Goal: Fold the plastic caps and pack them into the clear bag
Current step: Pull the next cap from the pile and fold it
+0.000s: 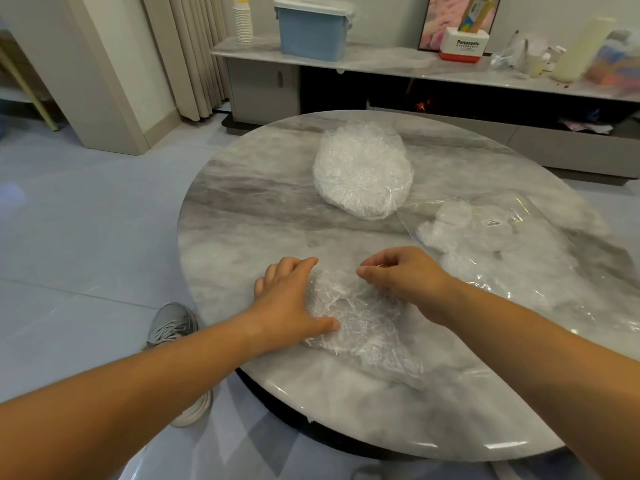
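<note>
Left hand [291, 299]: fingers straight and spread, palm down, pressing on the left edge of a crinkled clear plastic cap [363, 330]. Its thumb lies on the film and the other fingers reach onto the bare tabletop beyond. The left forearm comes in low from the near left, wrist flat.

Right hand [405, 275]: fingers curled inward, knuckles up, fingertips [363, 271] at the cap's far edge. Cannot tell whether they actually pinch the film or just touch it. The right forearm comes in from the near right and crosses over the cap's right side.

The cap lies flattened on the round grey-white marble table [242, 209], directly under and between both hands.

Beyond the hands, well apart: a domed stack of clear plastic caps [362, 171], unfolded, on the table.

Just right of the right hand: a flat clear plastic bag [519, 271] lying on the table, with several whitish folded caps inside at its far end. A small white barcode label [491, 223] sits on it.

Far past both hands, on a long marble-top cabinet [381, 60]: a light blue lidded plastic box [313, 32], a stack of white paper cups [243, 24] and a white-and-red Panasonic box [462, 46].

Below the left forearm, on the floor: a grey sneaker [171, 323].
</note>
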Demonstrator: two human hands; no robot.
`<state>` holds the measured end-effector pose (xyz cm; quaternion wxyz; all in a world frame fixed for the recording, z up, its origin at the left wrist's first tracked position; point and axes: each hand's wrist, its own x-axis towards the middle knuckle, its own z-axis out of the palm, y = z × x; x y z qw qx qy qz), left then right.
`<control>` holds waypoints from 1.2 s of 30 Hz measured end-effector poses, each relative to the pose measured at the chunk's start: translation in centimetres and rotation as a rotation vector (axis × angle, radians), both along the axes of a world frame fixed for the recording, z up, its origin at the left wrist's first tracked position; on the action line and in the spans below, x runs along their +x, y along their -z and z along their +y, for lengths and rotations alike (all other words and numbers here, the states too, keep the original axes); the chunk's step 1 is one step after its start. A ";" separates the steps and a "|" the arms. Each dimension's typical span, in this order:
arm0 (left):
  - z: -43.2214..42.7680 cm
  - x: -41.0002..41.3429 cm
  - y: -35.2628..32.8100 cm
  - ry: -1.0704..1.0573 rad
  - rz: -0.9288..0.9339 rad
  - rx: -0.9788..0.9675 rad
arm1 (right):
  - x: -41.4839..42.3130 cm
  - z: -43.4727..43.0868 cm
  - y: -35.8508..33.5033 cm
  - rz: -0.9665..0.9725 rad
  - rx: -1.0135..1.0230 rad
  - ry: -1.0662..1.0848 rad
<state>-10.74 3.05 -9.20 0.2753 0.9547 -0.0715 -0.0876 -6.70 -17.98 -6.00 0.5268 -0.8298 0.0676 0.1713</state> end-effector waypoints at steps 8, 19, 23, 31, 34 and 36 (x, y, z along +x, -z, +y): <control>0.0 0.2 0.0 -0.047 0.011 0.017 | -3.1 -0.6 -0.6 -0.230 0.030 -0.201; 2.5 0.4 -2.7 0.164 0.286 0.027 | -9.2 -1.4 1.7 -0.680 -0.460 -0.817; 1.9 0.1 -4.0 0.123 0.344 0.094 | -10.1 -1.6 1.8 -0.638 -0.524 -0.863; 2.3 -0.2 -3.2 -0.017 0.332 0.042 | -11.1 -1.8 2.0 -0.585 -0.586 -0.877; 2.0 -0.6 -3.0 -0.108 0.369 -0.215 | -11.2 -1.6 2.2 -0.599 -0.617 -0.878; 1.3 -1.1 -3.3 -0.146 0.418 -0.420 | -11.3 -1.3 2.4 -0.629 -0.664 -0.878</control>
